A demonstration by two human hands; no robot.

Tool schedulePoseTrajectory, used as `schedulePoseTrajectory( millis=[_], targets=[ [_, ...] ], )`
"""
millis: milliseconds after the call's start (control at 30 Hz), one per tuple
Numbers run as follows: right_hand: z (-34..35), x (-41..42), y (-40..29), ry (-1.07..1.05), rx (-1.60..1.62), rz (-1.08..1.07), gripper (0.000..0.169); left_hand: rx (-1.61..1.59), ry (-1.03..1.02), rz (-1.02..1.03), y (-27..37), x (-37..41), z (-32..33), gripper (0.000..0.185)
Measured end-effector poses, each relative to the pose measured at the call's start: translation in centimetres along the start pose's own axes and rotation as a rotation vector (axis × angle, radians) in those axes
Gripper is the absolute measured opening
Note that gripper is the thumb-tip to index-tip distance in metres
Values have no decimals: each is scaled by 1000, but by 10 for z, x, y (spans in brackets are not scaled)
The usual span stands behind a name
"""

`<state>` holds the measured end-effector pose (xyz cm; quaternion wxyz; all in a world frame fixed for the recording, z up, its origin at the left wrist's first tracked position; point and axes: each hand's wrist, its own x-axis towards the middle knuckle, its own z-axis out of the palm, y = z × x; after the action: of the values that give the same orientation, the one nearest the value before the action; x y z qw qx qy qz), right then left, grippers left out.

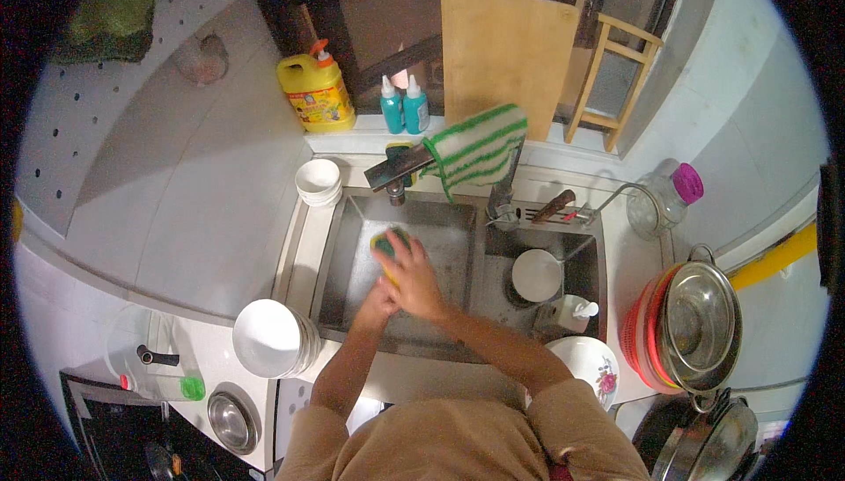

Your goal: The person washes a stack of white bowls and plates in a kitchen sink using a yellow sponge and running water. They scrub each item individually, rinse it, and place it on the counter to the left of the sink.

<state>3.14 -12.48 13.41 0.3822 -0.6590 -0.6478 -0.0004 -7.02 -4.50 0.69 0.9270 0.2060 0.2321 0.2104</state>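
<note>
Both hands meet over the left basin of the steel double sink (439,270). My right hand (417,281) lies over a green and yellow scouring sponge (381,243), its fingers blurred and wrapped on it. My left hand (383,301) is curled just below, touching the right palm. Whether it grips the sponge's lower end or something else is hidden. Above the basin reaches a dark faucet (398,167), with a green-striped cloth (480,144) draped on it. In the right basin are a white bowl (537,275) and a pump bottle (569,313).
White bowls are stacked at the sink's left, small ones (318,180) behind and large ones (270,339) in front. Floral plates (587,365) lie front right, beside colanders and a steel pan (701,316). A yellow detergent jug (318,95) and a cutting board (505,58) stand on the sill.
</note>
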Motion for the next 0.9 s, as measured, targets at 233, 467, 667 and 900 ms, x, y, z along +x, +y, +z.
schedulePoseTrajectory(
  millis=[233, 467, 667, 900],
  targets=[
    [-2, -1, -1, 24, 13, -89, 50, -232, 76, -89, 5, 1, 1, 24],
    [-18, 56, 44, -280, 621, 433, 47, -154, 85, -134, 16, -7, 29, 23],
    [-22, 7, -1, 52, -34, -137, 48, -9, 129, 102, 23, -39, 108, 25],
    [0, 60, 68, -348, 1076, 402, 35, -223, -74, -211, 24, -22, 70, 33]
  ],
)
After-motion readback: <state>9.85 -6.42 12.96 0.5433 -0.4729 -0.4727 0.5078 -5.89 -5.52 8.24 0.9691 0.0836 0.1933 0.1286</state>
